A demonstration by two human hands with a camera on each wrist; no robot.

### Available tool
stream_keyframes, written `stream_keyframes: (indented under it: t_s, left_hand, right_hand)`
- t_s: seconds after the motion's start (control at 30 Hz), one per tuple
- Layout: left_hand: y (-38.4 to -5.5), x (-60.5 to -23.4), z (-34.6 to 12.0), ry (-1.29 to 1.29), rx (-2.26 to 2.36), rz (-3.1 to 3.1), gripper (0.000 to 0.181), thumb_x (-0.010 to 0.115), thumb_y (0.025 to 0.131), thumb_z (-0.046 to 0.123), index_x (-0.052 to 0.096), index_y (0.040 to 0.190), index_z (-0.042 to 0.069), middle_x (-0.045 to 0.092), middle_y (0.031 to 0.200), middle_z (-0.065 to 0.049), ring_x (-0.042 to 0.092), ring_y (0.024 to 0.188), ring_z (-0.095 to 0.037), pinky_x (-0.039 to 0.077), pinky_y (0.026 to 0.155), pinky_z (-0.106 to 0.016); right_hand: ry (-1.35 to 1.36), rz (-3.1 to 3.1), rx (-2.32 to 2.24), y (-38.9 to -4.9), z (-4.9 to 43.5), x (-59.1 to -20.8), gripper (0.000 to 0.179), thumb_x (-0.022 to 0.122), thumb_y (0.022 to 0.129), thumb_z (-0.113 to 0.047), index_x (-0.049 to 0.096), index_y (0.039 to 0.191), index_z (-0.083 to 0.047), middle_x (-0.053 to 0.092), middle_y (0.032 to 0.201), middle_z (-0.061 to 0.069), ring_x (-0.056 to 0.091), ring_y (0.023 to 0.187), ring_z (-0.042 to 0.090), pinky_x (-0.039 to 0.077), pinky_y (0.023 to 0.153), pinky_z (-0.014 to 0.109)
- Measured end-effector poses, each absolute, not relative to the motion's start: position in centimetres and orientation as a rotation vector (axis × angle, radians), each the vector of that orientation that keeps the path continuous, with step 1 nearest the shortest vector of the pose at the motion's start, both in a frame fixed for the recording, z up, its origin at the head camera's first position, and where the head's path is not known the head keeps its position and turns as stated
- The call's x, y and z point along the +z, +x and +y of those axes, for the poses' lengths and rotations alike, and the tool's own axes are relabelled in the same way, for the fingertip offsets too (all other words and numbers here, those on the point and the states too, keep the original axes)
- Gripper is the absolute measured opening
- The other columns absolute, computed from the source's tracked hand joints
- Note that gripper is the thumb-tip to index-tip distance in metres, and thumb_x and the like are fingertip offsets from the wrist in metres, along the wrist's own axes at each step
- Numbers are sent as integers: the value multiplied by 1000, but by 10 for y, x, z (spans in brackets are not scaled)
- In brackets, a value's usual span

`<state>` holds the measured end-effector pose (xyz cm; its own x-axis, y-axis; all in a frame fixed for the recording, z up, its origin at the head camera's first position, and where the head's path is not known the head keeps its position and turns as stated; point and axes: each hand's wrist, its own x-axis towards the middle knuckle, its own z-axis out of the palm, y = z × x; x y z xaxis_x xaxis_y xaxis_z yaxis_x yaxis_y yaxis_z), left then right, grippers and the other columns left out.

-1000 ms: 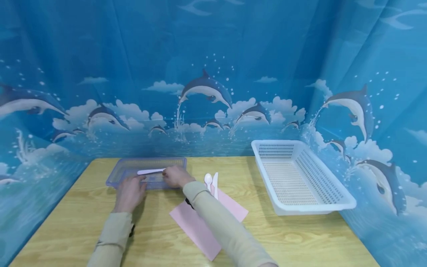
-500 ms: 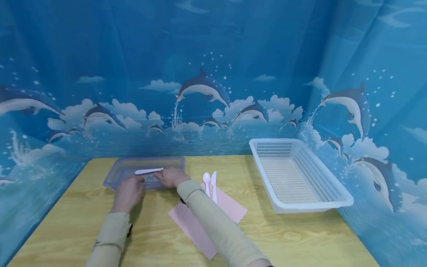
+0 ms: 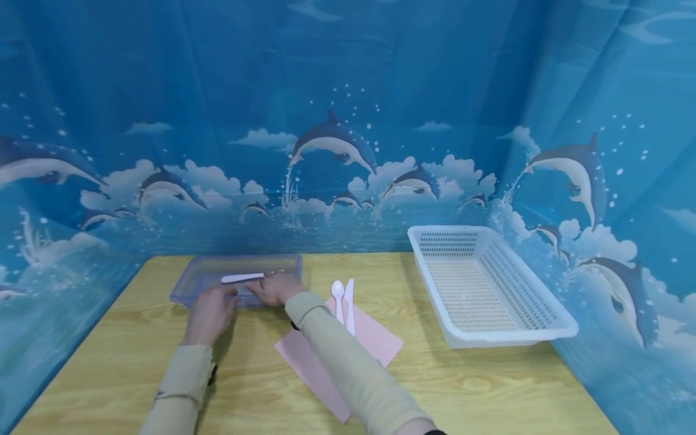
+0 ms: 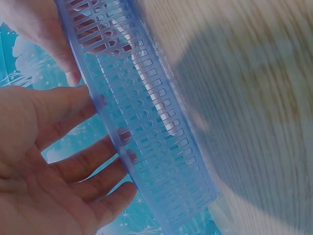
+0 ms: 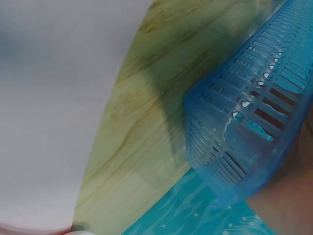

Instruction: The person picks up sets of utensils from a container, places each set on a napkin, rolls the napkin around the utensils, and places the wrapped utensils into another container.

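Note:
A translucent blue-purple plastic basket stands at the table's back left. In it lies a slim whitish plastic utensil, its right end covered by my right hand. That hand reaches over the basket's near side, one finger stretched left below the utensil; its grip is too covered to tell. My left hand is at the near rim, fingers loosely extended with the tips at the edge. Through the slotted wall the utensil shows as a pale strip.
A pink paper sheet lies on the wooden table, with a white plastic spoon and a white plastic knife on it. My right sleeve crosses the sheet. A white slotted basket stands at the right. Dolphin-print curtains surround the table.
My right hand has slid slightly left inside the blue-purple basket, one finger now extended under the utensil. The left hand and the utensil stay nearly where they were.

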<state>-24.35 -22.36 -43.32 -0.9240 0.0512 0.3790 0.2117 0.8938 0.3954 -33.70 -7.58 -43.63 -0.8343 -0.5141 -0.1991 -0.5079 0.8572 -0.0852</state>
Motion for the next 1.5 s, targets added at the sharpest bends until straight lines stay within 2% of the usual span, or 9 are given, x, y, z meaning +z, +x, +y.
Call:
stream_keyframes:
  t_s: [0.27,0.53,0.8,0.9,1.03,1.2,1.33,1.43,1.5]
  left_hand:
    - [-245,-433,-224,-188,-591,-2708,17,64,88,3,70,102,-5,70,93,-28,64,86,-48,52,77,-59]
    - [-242,-432,-225,-174,-584,-2711,16,65,88,2,71,101,-5,70,93,-27,65,85,-46,52,75,-58]
    - [-244,-432,-224,-149,-589,-2720,16,65,89,4,70,101,-5,70,96,-27,65,89,-46,52,78,-58]
    - [-244,-432,-223,-132,-596,-2720,15,65,90,4,71,101,-4,70,96,-26,65,89,-46,51,78,-58]
    - [-244,-434,-223,-132,-602,-2717,14,66,89,6,71,99,-3,71,95,-26,65,88,-46,51,77,-58]
    - [-243,-434,-224,-141,-606,-2720,14,66,89,6,71,98,-3,70,94,-26,65,86,-45,51,76,-58]
    - [-243,-433,-225,-138,-606,-2721,14,65,89,6,71,99,-3,70,95,-27,65,86,-45,52,77,-58]
    - [-243,-433,-225,-133,-606,-2727,15,65,89,6,71,100,-4,70,95,-27,65,86,-45,52,77,-58]
    - [-243,-433,-225,-127,-604,-2736,16,65,90,7,71,100,-3,70,96,-26,65,87,-45,52,76,-58]
  right_hand:
    - [-739,2774,-68,-340,-78,-436,67,8,100,-63,46,146,-32,34,159,-3,31,147,20,31,120,35]
    - [-753,2748,-78,-339,-83,-438,71,5,99,-66,44,147,-31,30,160,-4,36,145,20,37,116,36]
    - [-747,2719,-96,-340,-81,-435,67,4,98,-67,35,150,-38,24,163,-6,21,151,20,22,123,35]
    - [-738,2709,-82,-339,-81,-434,68,4,98,-67,35,150,-37,27,162,-6,20,151,17,19,124,33]
    - [-703,2740,-78,-338,-80,-435,67,10,99,-66,45,146,-34,39,156,-6,29,148,16,23,122,32]
    - [-699,2841,-91,-337,-81,-436,61,23,102,-60,63,132,-25,59,139,-3,51,132,19,40,112,33]
    - [-758,2900,-101,-339,-83,-436,51,32,103,-51,71,111,-19,71,117,0,65,108,18,51,93,32]
    - [-792,2911,-163,-340,-83,-435,37,43,103,-40,71,96,-17,72,98,0,66,86,15,53,75,30]
    - [-819,2923,-204,-341,-83,-434,26,50,100,-31,71,94,-18,71,92,-2,64,80,12,52,70,27]
